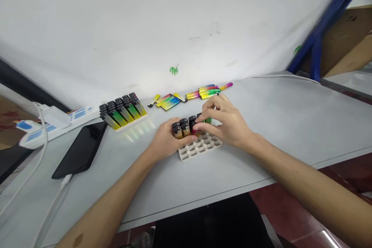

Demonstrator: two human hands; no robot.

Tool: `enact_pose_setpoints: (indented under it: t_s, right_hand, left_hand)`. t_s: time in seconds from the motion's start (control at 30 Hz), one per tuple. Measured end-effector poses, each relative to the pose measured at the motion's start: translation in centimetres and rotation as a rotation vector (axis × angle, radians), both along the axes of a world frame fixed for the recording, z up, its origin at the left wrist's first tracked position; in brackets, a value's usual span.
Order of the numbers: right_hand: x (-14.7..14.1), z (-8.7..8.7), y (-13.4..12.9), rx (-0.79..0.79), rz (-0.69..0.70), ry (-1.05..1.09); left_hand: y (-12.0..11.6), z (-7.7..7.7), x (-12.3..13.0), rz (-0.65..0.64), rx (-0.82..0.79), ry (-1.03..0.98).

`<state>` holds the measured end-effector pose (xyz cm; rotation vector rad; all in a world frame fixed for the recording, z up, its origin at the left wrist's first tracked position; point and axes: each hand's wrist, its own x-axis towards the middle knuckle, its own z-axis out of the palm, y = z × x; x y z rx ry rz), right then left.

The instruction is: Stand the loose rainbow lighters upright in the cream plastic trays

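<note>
A pale tray [200, 148] with rows of holes sits mid-table, its far rows holding several upright lighters [185, 127] with black tops. My left hand [164, 139] is closed round the left end of this group, thumb across the front of the lighters and fingers behind them. Over the tray's middle, my right hand [228, 124] pinches the black top of a reddish lighter [195, 131] between thumb and fingers. It partly hides that lighter and a green lighter [208, 120] behind. The front holes hold nothing.
A full rack of shiny lighters [123, 113] stands at the left. Loose colourful lighters [168, 102] lie along the wall, with another pile [207, 92] beside them. A black phone [81, 151] on a white cable and a power strip [81, 114] lie far left.
</note>
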<state>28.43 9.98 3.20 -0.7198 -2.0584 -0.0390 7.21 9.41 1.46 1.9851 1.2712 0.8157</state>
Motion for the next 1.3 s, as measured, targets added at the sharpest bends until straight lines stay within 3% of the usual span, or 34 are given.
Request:
enact_pose_setpoints:
  t_s: [0.17,0.27,0.47,0.57,0.73,0.83,1.0,1.13,1.3]
  right_hand:
    - [0.0,0.1,-0.5,-0.045,0.019,0.024]
    - [0.3,0.4,-0.5,-0.08,0.009,0.124]
    - [2.7,0.3,1.9,-0.187,-0.291,0.517]
    - [3.9,-0.3,3.5,-0.262,-0.34,0.555]
    - [3.7,-1.7,4.1,-0.545,-0.343,0.305]
    - [2.9,-2.9,4.2,-0.62,-0.287,0.101]
    - [0.9,-3.6,5.9,-0.384,-0.198,-0.172]
    - [-2.6,-2.1,8.7,-0.205,-0.089,-0.396]
    - [-8.4,-0.8,13.0,-0.168,0.076,-0.588]
  left_hand:
    - [-0.1,0.0,0.3,0.083,0.032,0.041]
    - [-0.1,0.1,0.2,0.068,0.038,0.072]
    - [-0.1,0.5,-0.2,0.013,0.014,0.083]
    - [-0.2,0.7,-0.4,-0.04,-0.028,0.067]
    - [-0.4,1.3,-0.3,-0.149,-0.062,0.041]
    - [-0.6,1.4,-0.2,-0.184,-0.059,0.039]
    - [-0.5,1.4,-0.6,-0.249,-0.02,0.045]
    - [-0.5,1.8,-1.1,-0.307,-0.016,0.075]
    - [-0.2,2.0,-1.5,-0.351,-0.028,0.096]
